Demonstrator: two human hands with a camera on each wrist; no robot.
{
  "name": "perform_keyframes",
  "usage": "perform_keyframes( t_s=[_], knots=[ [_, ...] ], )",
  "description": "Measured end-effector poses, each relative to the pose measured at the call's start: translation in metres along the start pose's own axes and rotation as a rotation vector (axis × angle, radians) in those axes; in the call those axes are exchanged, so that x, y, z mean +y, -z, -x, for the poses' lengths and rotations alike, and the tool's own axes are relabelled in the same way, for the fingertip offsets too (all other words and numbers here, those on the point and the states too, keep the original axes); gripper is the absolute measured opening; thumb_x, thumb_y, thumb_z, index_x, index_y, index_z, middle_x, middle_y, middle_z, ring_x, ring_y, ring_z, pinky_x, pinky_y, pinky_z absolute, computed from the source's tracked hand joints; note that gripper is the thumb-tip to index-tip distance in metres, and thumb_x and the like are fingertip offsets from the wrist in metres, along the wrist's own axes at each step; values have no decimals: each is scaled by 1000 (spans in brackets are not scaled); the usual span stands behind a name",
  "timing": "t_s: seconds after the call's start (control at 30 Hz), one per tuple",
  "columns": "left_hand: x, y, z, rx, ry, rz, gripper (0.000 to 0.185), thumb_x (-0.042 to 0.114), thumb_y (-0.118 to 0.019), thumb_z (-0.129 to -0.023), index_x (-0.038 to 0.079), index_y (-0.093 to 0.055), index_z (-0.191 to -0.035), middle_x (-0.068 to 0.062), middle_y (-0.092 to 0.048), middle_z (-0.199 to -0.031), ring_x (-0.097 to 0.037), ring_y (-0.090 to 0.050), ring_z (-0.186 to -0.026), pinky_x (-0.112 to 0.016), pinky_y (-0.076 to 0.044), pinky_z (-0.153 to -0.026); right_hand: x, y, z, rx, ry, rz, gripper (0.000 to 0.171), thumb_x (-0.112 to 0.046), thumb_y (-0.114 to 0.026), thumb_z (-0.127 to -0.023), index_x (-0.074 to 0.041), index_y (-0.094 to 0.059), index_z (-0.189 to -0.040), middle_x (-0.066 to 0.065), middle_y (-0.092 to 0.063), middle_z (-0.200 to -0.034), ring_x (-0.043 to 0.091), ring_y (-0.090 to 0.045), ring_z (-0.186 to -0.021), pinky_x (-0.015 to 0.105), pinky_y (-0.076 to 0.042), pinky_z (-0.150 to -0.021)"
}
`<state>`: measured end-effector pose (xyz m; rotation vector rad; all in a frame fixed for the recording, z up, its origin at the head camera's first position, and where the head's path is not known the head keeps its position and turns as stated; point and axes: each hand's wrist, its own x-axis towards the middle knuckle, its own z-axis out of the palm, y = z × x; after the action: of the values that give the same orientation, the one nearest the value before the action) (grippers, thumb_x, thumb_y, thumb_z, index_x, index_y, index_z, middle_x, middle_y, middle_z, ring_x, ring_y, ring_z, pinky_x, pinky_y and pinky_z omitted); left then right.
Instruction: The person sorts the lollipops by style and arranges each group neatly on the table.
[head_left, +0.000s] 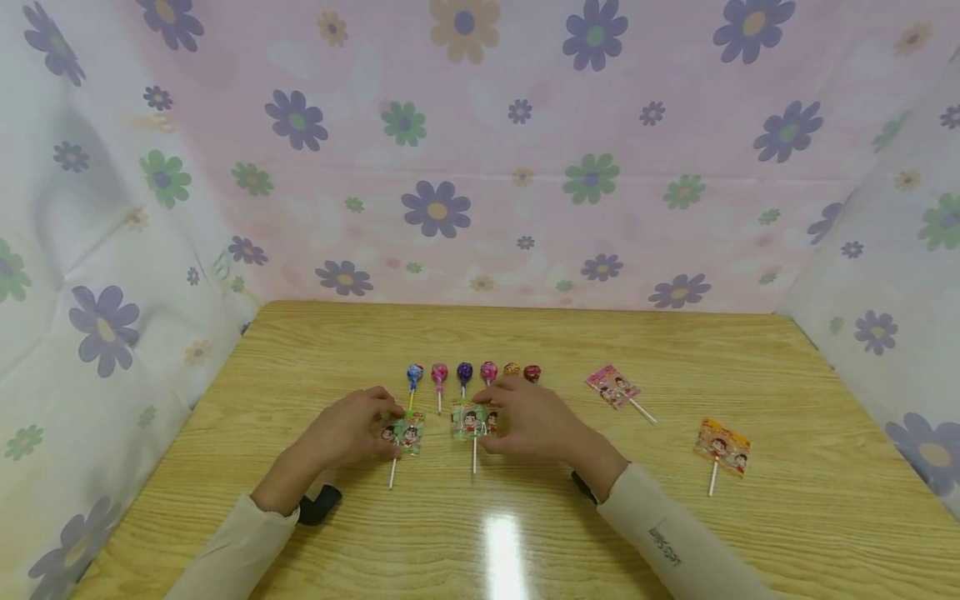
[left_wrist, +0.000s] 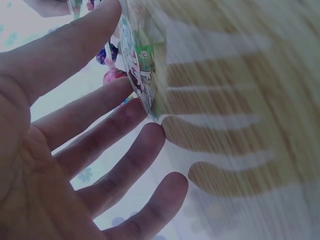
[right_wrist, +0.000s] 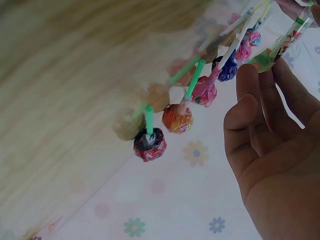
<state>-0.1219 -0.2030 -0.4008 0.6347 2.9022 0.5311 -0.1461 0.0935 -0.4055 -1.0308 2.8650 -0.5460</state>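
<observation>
My left hand (head_left: 348,429) holds a flat lollipop in a clear and green printed wrapper (head_left: 411,433), fingers at its far edge and thumb at its near edge. In the left wrist view the wrapper (left_wrist: 140,70) shows edge-on between thumb and fingertips, close over the table. A matching green-wrapped lollipop (head_left: 468,421) is held by my right hand (head_left: 536,421) at its right side, its white stick pointing toward me. Just beyond both hands lies a row of ball lollipops, among them a blue one (head_left: 415,372), a purple one (head_left: 465,372) and a dark red one (head_left: 532,372).
On the right side of the wooden table (head_left: 337,333) lie a pink-wrapped flat lollipop (head_left: 613,386) and an orange-wrapped one (head_left: 722,447). Flowered cloth (head_left: 480,150) walls the table at the back and both sides.
</observation>
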Motion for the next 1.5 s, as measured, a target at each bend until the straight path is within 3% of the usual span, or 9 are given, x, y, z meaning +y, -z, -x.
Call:
perform_keyframes(
  t_s=[0.17, 0.33, 0.67, 1.0, 1.5],
  knots=[
    [0, -2, -1, 5, 13, -21, 50, 34, -87, -75, 11, -73, -116, -7, -64, -122, -31, -62, -110, -50, -52, -95, -6, -4, -7, -15, 7, 0, 54, -47, -74, -84, -24, -64, -132, 6, -59, -139, 28, -55, -130, 49, -49, -102],
    [-2, -3, -1, 14, 15, -2, 50, 34, -88, -74, 12, -73, -116, -4, -65, -120, -24, -64, -101, -44, -54, -88, -11, -8, -14, -39, 27, 20, 54, -48, -72, -84, -24, -65, -131, 0, -61, -132, 22, -59, -122, 44, -50, -101],
    [-6, -3, -1, 22, -12, 15, 51, 33, -89, -72, 11, -73, -115, -2, -65, -116, -16, -61, -90, -36, -53, -79, -17, -18, -23, -87, 30, 79, 54, -51, -70, -83, -26, -64, -131, -5, -60, -128, 12, -61, -106, 32, -53, -82],
    [-5, -2, -2, 28, -15, 4, 52, 35, -89, -71, 11, -73, -114, -2, -66, -116, -16, -60, -90, -37, -53, -80, -23, -20, -25, -89, 53, 92, 53, -50, -73, -81, -23, -67, -126, -6, -62, -117, 9, -58, -93, 28, -52, -73],
    [-2, -1, -1, 25, -15, 4, 53, 36, -89, -71, 11, -73, -114, -2, -66, -115, -17, -60, -90, -38, -53, -81, -30, -21, -27, -119, 40, 143, 57, -59, -72, -83, -24, -66, -127, -5, -61, -119, 13, -61, -104, 31, -56, -79]
  ],
)
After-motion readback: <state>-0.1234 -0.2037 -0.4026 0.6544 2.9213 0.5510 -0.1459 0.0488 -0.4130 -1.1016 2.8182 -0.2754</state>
